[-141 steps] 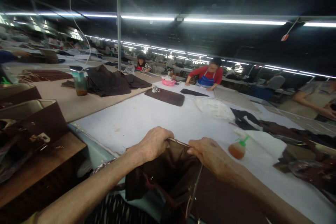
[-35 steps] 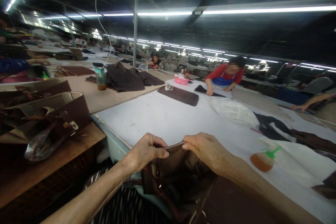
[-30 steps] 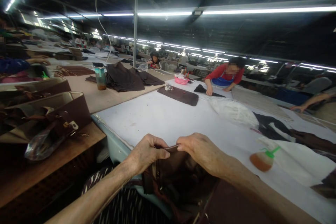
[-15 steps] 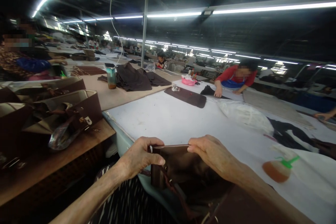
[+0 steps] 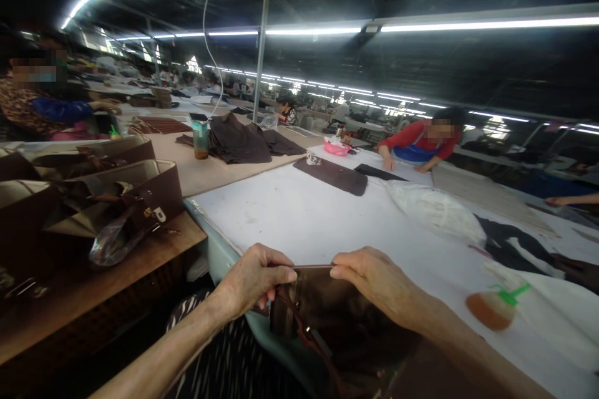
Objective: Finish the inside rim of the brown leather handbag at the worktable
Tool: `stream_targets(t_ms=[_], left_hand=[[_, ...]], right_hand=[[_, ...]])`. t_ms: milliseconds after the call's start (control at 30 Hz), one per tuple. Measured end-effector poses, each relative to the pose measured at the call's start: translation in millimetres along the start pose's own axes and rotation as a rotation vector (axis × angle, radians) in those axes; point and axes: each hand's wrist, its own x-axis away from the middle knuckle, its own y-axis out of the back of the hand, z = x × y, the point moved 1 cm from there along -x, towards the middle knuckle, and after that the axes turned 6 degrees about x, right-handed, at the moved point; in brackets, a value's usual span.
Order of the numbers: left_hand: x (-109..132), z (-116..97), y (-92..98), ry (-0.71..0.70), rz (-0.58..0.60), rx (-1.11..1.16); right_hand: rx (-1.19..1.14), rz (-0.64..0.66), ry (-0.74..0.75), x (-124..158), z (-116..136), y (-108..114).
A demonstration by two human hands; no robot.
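A dark brown handbag (image 5: 344,305) stands open in front of me, with its shiny brown lining showing. My left hand (image 5: 255,277) pinches the bag's top edge near its left corner, thumb on the inner side. Further right along the same edge, my right hand (image 5: 374,277) grips the rim between thumb and fingers. A thin brown strap (image 5: 304,330) with a small metal fitting hangs inside the bag's left part. The bag's lower body runs out of view and is partly hidden by my right forearm.
Several brown handbags (image 5: 163,190) crowd the wooden bench (image 5: 187,234) at left. On the white table (image 5: 262,212) are a glue bottle with green spout (image 5: 493,308), a brown panel (image 5: 332,176) and a plastic bag (image 5: 435,212). A co-worker in red (image 5: 421,140) leans over the far side.
My left thumb and fingers have closed onto the bag's edge, where they were further apart before. My right hand has shifted slightly left and down along the rim.
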Motion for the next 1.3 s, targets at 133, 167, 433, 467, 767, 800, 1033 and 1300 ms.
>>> stream_targets(t_ms=[133,167,433,467,767,800,1033,1300], left_hand=[[2,2,2.9,0.025,-0.001,0.04],[2,2,3.7,0.032,-0.006,0.047],[0,4,1.3,0.017,-0.001,0.14],[0,3,0.6,0.018,-0.01,0.145],[6,9,-2.5,-0.091,-0.065,0.089],[7,10,-3.4,-0.112,-0.066,0.056],[10,9,-7.4,-0.148,-0.075,-0.067],[12,4,-6.3,-0.157,-0.066,-0.271]], right_hand=[[-0.078,0.017,0.051,-7,6,-1],[-0.09,0.027,0.049,-9,8,-1],[-0.104,0.076,0.017,-14,25,-1],[-0.096,0.069,0.018,-14,25,-2],[-0.004,0.001,0.079,-14,32,-7],[0.003,-0.003,0.119,-15,36,-7],[0.17,-0.013,0.31,-19,37,-13],[0.207,-0.044,0.138,9,-25,-3]])
